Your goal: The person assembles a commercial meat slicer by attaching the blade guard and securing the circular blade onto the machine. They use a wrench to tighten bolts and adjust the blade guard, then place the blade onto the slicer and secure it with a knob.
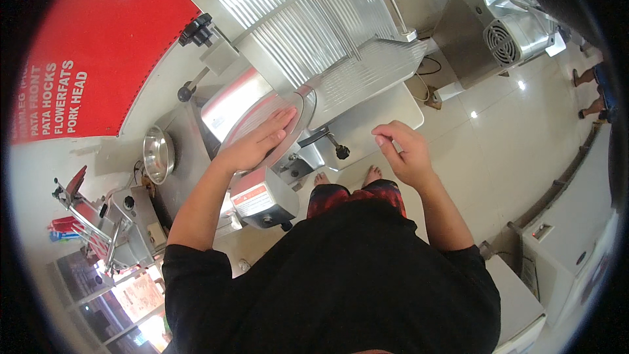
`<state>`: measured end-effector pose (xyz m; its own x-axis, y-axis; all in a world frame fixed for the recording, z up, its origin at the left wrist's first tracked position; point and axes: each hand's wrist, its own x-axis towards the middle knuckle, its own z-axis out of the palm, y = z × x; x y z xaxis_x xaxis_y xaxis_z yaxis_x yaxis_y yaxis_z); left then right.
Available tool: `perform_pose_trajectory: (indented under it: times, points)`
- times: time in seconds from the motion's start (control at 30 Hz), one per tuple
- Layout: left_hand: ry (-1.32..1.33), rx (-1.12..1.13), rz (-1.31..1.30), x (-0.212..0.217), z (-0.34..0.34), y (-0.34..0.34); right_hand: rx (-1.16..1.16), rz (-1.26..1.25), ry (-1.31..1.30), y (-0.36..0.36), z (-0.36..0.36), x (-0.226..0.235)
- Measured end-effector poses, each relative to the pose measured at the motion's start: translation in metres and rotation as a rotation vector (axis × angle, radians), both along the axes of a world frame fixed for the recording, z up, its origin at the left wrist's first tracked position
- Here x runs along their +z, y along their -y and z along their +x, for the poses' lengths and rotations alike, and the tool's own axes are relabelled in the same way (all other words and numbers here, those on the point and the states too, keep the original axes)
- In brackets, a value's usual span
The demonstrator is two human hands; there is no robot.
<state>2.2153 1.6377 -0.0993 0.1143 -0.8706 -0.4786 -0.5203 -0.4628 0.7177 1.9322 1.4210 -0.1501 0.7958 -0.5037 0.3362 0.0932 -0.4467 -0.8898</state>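
A large metal meat slicer (268, 19) with a ribbed plate fills the upper middle of the view. My left hand (257, 145) lies flat, fingers stretched out, over the slicer's round blade area (303, 115); whether the surface under it is the bare blade or a cover, I cannot tell. Just right of the blade, a black knob (342, 152) sticks out on a short rod. Held in the air to the right of the machine, my right hand (406, 151) is loosely curled, and nothing shows in it. A boxy metal housing (265, 198) is below my left wrist.
A steel bowl (158, 155) rests on the counter at left, near a smaller machine (121, 213). Another metal machine (504, 33) with a round vent stands at upper right. White appliances (563, 255) line the right side. Another person's legs (593, 95) show at far right.
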Motion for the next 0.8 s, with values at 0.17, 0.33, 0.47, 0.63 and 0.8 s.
perform_pose_trajectory:
  times: [0.17,0.33,0.47,0.63,0.8]
  points:
    - [-0.034,0.033,0.022,0.0,0.004,-0.005,0.043,0.024,-0.028,-0.007,-0.015,-0.011]
    - [-0.035,0.102,0.106,0.013,0.017,-0.043,0.091,0.272,-0.054,-0.018,-0.024,-0.005]
    - [0.054,0.038,0.079,0.008,0.011,-0.058,0.523,0.61,-0.02,-0.015,0.017,0.059]
    - [0.145,-0.019,0.14,0.017,0.001,-0.052,0.65,-0.06,0.404,-0.024,0.124,0.192]
    - [0.184,-0.025,0.124,0.004,0.011,-0.053,0.695,0.672,-0.145,-0.08,0.196,0.114]
